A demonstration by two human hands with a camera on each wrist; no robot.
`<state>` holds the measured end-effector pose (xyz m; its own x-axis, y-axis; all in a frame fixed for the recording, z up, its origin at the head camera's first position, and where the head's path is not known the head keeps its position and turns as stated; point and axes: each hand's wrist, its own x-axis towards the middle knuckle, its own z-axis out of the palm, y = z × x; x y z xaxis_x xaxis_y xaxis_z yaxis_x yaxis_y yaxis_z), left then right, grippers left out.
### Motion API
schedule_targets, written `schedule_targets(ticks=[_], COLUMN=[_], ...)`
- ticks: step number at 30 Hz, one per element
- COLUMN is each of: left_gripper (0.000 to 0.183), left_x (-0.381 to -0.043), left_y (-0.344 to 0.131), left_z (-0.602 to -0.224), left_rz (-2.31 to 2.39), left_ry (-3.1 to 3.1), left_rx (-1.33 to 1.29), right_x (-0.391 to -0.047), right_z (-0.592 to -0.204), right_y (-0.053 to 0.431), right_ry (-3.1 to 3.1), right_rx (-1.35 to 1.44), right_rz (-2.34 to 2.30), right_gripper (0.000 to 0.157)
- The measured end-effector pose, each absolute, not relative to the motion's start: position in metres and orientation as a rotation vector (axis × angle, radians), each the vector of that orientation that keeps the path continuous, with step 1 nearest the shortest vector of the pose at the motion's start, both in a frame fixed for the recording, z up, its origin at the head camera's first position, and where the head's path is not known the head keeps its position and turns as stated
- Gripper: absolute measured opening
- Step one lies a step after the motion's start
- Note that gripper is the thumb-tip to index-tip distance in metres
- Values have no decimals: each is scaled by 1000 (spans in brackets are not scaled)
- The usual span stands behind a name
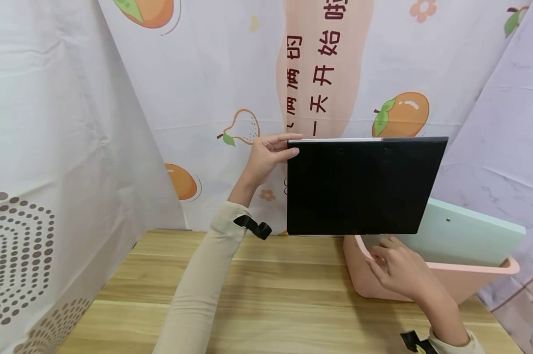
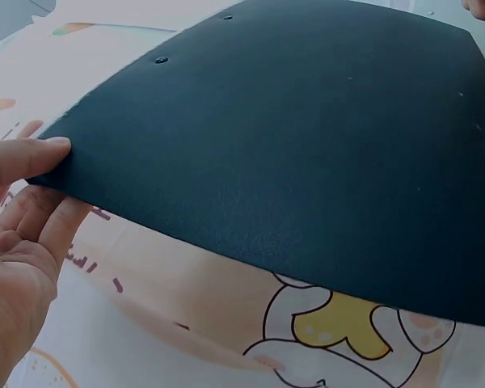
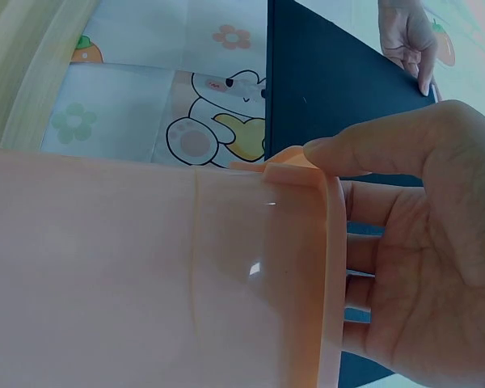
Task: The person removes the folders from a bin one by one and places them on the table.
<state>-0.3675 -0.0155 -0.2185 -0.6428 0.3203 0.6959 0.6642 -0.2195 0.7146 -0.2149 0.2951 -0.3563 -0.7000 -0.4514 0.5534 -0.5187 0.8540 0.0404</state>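
My left hand (image 1: 266, 157) pinches the upper left corner of a flat black file folder (image 1: 359, 187), thumb on the near face and fingers behind. The folder is held up above the table, its broad face toward me; two small rivets (image 2: 162, 60) show near one edge. At the right, my right hand (image 1: 401, 268) grips the rim of a pink plastic storage bin (image 1: 457, 282), thumb over the edge and fingers on the other side, as the right wrist view shows. Inside the bin leans a mint-green folder (image 1: 470, 236) with one rivet in sight. The black folder hides part of the bin's back.
Beneath lies a wood-grain table (image 1: 288, 300). Behind it hangs a white curtain (image 1: 204, 73) printed with fruit and characters, and another cloth with brown dots (image 1: 18, 246) hangs at the left. Black straps (image 1: 253, 226) are on both sleeves.
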Motion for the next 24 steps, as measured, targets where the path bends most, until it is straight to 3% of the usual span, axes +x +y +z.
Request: schedule_targets(ticks=[24], left_gripper=[33], left_x=[-369], left_y=[-42], left_z=[-226], left_rz=[-2018], left_ry=[-1669], left_rx=[-1075], right_x=[-218], right_z=[-358], right_y=[295], right_ry=[-2475], right_rx=[700], right_rz=[157], right_gripper=[9])
